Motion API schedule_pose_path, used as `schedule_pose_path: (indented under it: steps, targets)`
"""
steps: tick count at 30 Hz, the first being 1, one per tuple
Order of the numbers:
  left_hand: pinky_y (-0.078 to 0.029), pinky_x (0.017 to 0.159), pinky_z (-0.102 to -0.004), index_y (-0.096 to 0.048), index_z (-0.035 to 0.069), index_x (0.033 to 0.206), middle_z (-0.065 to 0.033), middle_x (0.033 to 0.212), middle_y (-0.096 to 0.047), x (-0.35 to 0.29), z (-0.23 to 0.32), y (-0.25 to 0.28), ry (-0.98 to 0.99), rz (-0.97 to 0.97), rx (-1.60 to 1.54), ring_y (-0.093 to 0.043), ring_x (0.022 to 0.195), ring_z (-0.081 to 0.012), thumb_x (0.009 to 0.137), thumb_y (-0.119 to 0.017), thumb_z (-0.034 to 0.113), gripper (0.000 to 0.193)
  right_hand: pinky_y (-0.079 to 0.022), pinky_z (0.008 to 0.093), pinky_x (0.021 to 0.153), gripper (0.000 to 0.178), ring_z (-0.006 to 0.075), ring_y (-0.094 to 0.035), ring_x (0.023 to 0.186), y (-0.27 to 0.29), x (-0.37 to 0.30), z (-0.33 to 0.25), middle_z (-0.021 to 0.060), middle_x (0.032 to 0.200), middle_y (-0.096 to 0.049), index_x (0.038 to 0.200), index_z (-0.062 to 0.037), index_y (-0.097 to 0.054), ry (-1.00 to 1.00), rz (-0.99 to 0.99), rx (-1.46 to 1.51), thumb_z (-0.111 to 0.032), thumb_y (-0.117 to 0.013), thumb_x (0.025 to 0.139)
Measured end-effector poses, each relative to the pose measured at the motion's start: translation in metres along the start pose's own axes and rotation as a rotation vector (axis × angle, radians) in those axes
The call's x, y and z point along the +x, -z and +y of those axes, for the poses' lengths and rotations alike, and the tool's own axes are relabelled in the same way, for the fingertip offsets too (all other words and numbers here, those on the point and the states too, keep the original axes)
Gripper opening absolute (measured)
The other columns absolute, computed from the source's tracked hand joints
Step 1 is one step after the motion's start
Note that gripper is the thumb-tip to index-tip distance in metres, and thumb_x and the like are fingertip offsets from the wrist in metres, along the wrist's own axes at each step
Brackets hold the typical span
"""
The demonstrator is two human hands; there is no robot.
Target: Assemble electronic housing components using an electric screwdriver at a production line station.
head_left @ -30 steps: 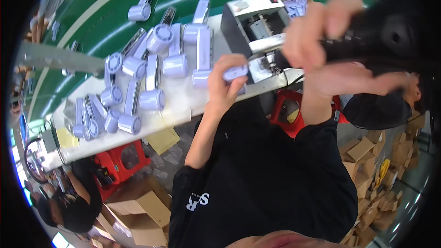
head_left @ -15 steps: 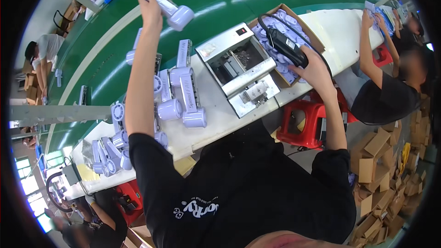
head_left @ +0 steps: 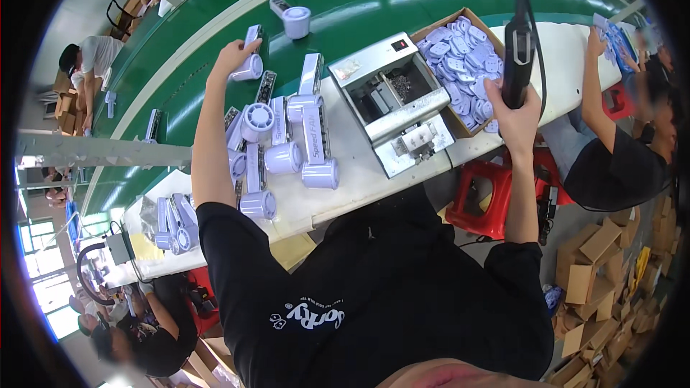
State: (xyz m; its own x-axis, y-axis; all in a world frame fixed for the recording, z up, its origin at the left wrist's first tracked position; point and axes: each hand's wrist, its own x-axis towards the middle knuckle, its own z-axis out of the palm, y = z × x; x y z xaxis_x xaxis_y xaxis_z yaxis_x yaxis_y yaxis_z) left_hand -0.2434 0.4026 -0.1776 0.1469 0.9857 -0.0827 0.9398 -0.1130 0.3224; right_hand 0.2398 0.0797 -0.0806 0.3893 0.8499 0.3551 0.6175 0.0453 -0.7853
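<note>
My left hand (head_left: 231, 57) reaches to the near edge of the green conveyor, fingers closed around a pale lilac handheld fan (head_left: 248, 67). Farther off on the belt lies another lilac fan (head_left: 295, 22), apart from the hand. My right hand (head_left: 518, 111) grips a black electric screwdriver (head_left: 518, 50), held roughly upright with its cord hanging beside it. Several more fans (head_left: 316, 140) lie on the white table to the left of a metal screw feeder (head_left: 392, 97), which has loose screws in its tray. Some of these fans show open handles with inner parts.
A cardboard box (head_left: 494, 37) full of small lilac covers stands right of the feeder. Below the table edge are red stools (head_left: 480, 201). Cardboard boxes (head_left: 596, 259) pile up at the lower right. Co-workers sit at both sides, and a grey rail (head_left: 108, 149) crosses the left.
My left hand has let go of one fan on the conveyor and moved nearer to take hold of another. My right hand has raised the screwdriver from over the box to upright.
</note>
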Motion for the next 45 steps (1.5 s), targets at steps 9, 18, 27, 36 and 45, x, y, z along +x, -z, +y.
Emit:
schedule_pose_path:
  steps: [9, 18, 27, 36, 45]
  targets:
    - [-0.048, 0.073, -0.0286, -0.061, -0.003, 0.108, -0.0081, 0.089, -0.064, -0.038, 0.028, 0.031, -0.05, -0.065, -0.568, -0.059, 0.08, -0.0154, 0.078, -0.07, 0.029, 0.045, -0.03, 0.0199, 0.04, 0.017, 0.0063, -0.041, 0.043, 0.009, -0.028, -0.046, -0.0001, 0.062, -0.046, 0.079, -0.0052, -0.048, -0.08, -0.058, 0.571, -0.004, -0.065, 0.082]
    - [-0.047, 0.078, -0.0272, -0.051, 0.004, 0.104, -0.0052, 0.096, -0.061, -0.201, 0.181, 0.098, -0.699, 0.293, -0.628, -0.058, 0.086, -0.0149, 0.071, -0.073, 0.005, 0.04, -0.031, 0.0196, 0.039, 0.02, 0.0065, -0.038, 0.041, 0.003, -0.033, -0.101, 0.0015, 0.062, -0.045, 0.08, -0.0061, -0.042, 0.057, -0.254, 0.9, 0.0, -0.061, 0.08]
    - [-0.048, 0.074, -0.0316, -0.047, 0.003, 0.109, -0.0119, 0.094, -0.062, -0.303, 0.24, 0.051, -0.805, -0.136, -0.768, -0.063, 0.087, -0.0291, 0.067, -0.081, 0.028, 0.06, -0.032, 0.0214, 0.045, 0.019, 0.0042, -0.045, 0.05, -0.017, -0.045, -0.14, -0.0024, 0.059, -0.051, 0.075, -0.0035, -0.057, 0.072, -0.588, 0.664, -0.013, -0.074, 0.075]
    - [-0.05, 0.065, -0.0355, -0.045, 0.002, 0.114, -0.0141, 0.088, -0.065, -0.331, 0.242, 0.02, -0.795, 0.06, -0.81, -0.063, 0.078, -0.0351, 0.069, -0.078, 0.037, 0.066, -0.04, 0.0218, 0.057, 0.032, 0.0077, -0.053, 0.065, -0.021, -0.067, -0.133, 0.0017, 0.074, -0.059, 0.095, -0.0001, -0.059, 0.081, -0.717, 0.384, -0.012, -0.077, 0.071]
    - [-0.05, 0.065, -0.0323, -0.046, 0.003, 0.111, -0.0121, 0.091, -0.065, -0.326, 0.254, -0.025, -0.737, 0.204, -1.183, -0.065, 0.075, -0.0267, 0.072, -0.076, 0.037, 0.06, -0.038, 0.027, 0.047, 0.044, 0.009, -0.043, 0.049, -0.021, -0.06, -0.095, -0.0002, 0.063, -0.048, 0.092, -0.0047, -0.049, 0.045, -0.659, 0.787, -0.047, -0.06, 0.083]
